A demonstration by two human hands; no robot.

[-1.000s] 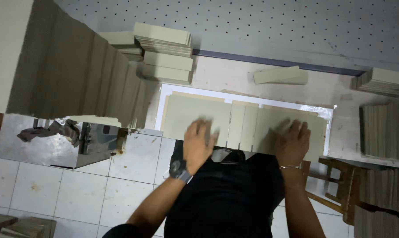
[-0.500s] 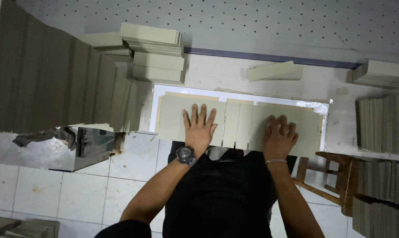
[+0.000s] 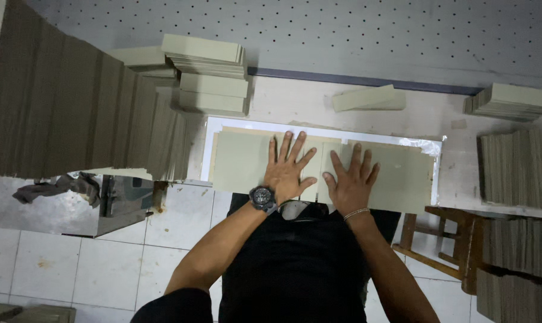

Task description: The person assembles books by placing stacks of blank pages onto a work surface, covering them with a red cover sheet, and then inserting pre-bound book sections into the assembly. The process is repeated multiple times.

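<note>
Several grey-green cardboard panels [image 3: 241, 160] lie side by side on a white sheet [image 3: 206, 149] on the workbench in front of me. My left hand [image 3: 287, 167], with a black watch on the wrist, presses flat on the middle panels, fingers spread. My right hand [image 3: 350, 180], with a thin bracelet on the wrist, lies flat just to its right, near a narrow strip [image 3: 310, 179] between the panels. Neither hand grips anything.
A tall stack of grey boards [image 3: 73, 107] fills the left. Smaller piles [image 3: 214, 72] stand behind the sheet, a loose pair of boards [image 3: 366, 98] at the back, more stacks [image 3: 513, 161] at right. A wooden stool [image 3: 450, 239] and a metal box [image 3: 61, 203] stand on the tiled floor.
Both hands have moved toward the middle of the panels: the left hand slid right, the right hand slid left, and they now lie close together with fingers spread.
</note>
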